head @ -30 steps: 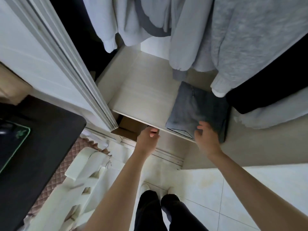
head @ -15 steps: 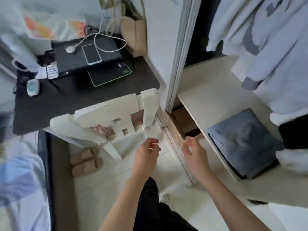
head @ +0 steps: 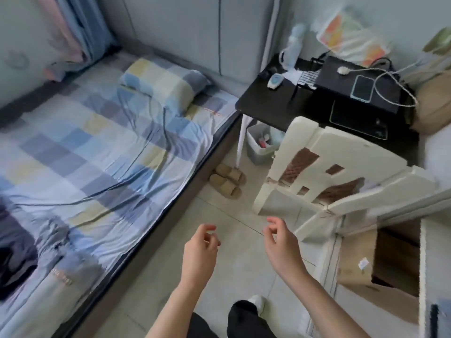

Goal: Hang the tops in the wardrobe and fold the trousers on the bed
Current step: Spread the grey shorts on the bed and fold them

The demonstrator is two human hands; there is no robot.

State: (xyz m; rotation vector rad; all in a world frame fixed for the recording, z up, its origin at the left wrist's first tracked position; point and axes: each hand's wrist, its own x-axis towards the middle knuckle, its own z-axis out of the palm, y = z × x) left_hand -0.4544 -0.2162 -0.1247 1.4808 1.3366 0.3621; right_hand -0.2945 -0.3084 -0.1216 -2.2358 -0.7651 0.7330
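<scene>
Both hands empty, fingers loosely curled: left hand (head: 200, 252), right hand (head: 280, 245), over the floor. A dark garment (head: 14, 252), probably trousers, lies crumpled at 9 o'clock on the bed (head: 97, 147). Judged unfinished: that garment is still unfolded; the wardrobe's hanging space is out of view.

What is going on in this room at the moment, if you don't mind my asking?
A person stands on the tiled floor between the bed and a white chair. Both the left hand and the right hand are held out in front with loosely curled fingers, holding nothing. A dark garment lies bunched on the bed at the left edge, not yet folded.
</scene>
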